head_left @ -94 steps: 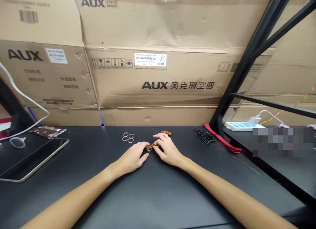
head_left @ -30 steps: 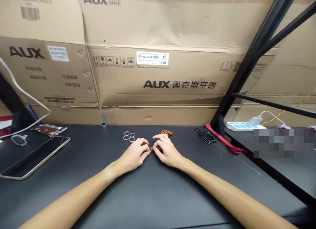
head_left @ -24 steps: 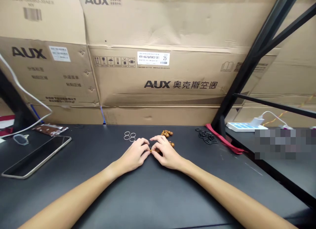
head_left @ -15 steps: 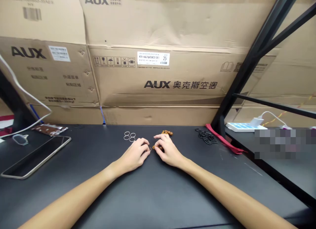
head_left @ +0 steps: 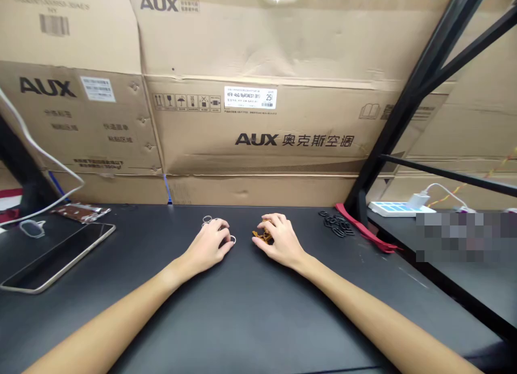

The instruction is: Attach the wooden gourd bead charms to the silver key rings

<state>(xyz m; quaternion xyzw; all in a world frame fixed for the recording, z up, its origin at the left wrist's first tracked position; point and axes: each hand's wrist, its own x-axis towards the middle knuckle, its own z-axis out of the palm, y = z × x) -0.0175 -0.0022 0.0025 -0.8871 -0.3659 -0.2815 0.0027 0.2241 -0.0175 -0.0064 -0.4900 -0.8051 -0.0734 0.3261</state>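
A thin silver ring (head_left: pixel 233 239) shows at the fingertips of my left hand (head_left: pixel 205 245), whose thumb and bent forefinger are closed about it. Other silver rings (head_left: pixel 207 219) lie partly behind that hand's knuckles. To the right, my right hand (head_left: pixel 281 240) rests low over the table with curved fingers, the thumb and forefinger apart. Between them sits a small bundle of orange-brown cord and beads (head_left: pixel 264 235), partly covered by the fingers.
A pile of black rings (head_left: pixel 337 223) lies beside a red strap (head_left: pixel 363 230) at the right. On the left are a phone (head_left: pixel 60 255), a brown packet (head_left: pixel 83 211) and a white cable (head_left: pixel 44 148). Cardboard boxes (head_left: pixel 258 51) stand behind; a black frame (head_left: pixel 379 142) rises at right.
My left hand has moved left with the silver ring, coming in front of the other rings. My right hand has shifted slightly right, and its thumb and forefinger have spread around the orange-brown cord.
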